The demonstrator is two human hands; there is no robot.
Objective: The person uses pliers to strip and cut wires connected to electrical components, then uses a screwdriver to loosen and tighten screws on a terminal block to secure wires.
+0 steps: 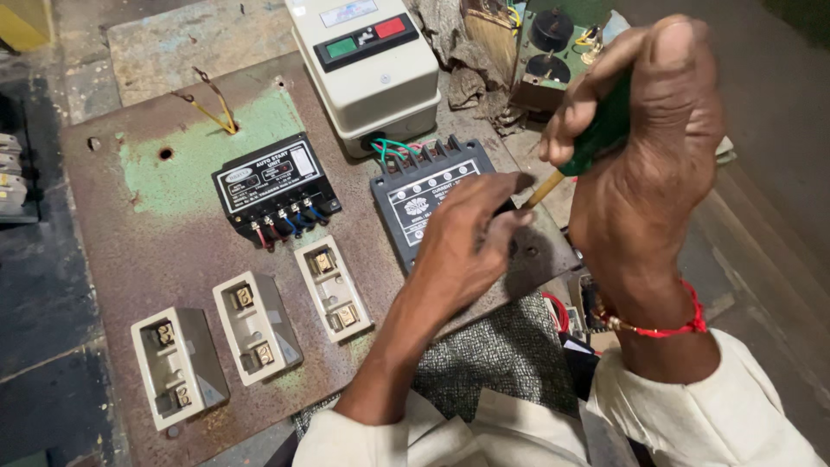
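Observation:
My right hand [644,147] is closed around the green handle of a screwdriver [596,130], whose yellowish shaft points down-left toward a dark grey relay module [413,197] on a rusty metal panel [173,259]. My left hand [467,246] rests on the right end of that module, its fingers pinched around the screwdriver's tip; whatever is under them is hidden. Green and red wires run from the module's top edge into a cream starter box [367,73] with a green and a red button.
A black unit with a white label [272,182] and coloured wires sits mid-panel. Three cream fuse holders [251,324] line the panel's lower left. Rags and a green component with black knobs [553,43] lie at the top right. A grey patterned cloth [501,355] lies below the panel.

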